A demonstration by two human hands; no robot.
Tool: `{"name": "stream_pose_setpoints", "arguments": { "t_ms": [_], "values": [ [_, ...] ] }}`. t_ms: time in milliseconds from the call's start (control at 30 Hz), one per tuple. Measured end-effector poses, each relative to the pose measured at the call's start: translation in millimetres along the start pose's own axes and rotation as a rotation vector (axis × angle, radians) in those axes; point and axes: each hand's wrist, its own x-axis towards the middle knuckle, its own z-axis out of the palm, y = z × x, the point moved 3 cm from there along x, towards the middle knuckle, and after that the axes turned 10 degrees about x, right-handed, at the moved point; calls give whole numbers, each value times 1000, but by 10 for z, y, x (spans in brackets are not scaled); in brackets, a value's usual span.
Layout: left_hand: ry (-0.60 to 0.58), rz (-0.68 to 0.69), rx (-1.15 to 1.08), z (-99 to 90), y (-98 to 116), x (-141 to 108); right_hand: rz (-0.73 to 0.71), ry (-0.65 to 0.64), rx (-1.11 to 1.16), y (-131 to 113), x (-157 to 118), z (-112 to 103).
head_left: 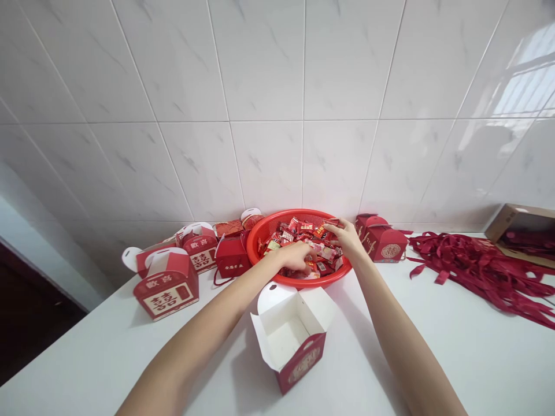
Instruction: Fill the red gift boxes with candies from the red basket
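A red plastic basket point(255, 245) full of wrapped candies point(306, 227) stands against the wall. My left hand point(298, 256) reaches over its front rim, fingers bent together and pressed down among the candies; what they hold, if anything, is hidden. At the basket's right side is my right hand point(346, 236), its fingers apart and touching candies near the rim. Between my forearms, in front of the basket, sits a red candy box point(302, 359) with its white flaps spread. Its white inside shows nothing in it.
Closed red gift boxes point(167, 286) cluster left of the basket. Another red box point(384, 240) stands to its right. Farther right lie a heap of dark red ribbons point(472, 271) and a cardboard box point(515, 222). A tiled wall point(264, 162) backs the white table point(108, 358).
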Motion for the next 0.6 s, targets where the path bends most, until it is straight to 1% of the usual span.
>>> {"name": "stream_pose_setpoints", "arguments": {
  "t_ms": [67,200,300,367,467,533,600],
  "values": [
    [66,-18,-34,-67,-32,-43,8,3,14,-13,-9,8],
    [248,-29,-217,-171,-83,-202,10,0,47,-24,-10,16],
    [364,0,-341,-186,-78,-385,11,-8,63,-14,5,16],
    [417,33,-406,-187,-47,-527,11,-6,57,-6,17,14],
    [449,80,-479,-204,35,-749,-2,0,37,-5,25,8],
    [419,91,-512,-204,94,-878,-13,-10,38,-13,15,10],
    [365,62,-558,-171,124,-972,-20,-31,46,-24,-2,19]
  ]
}}
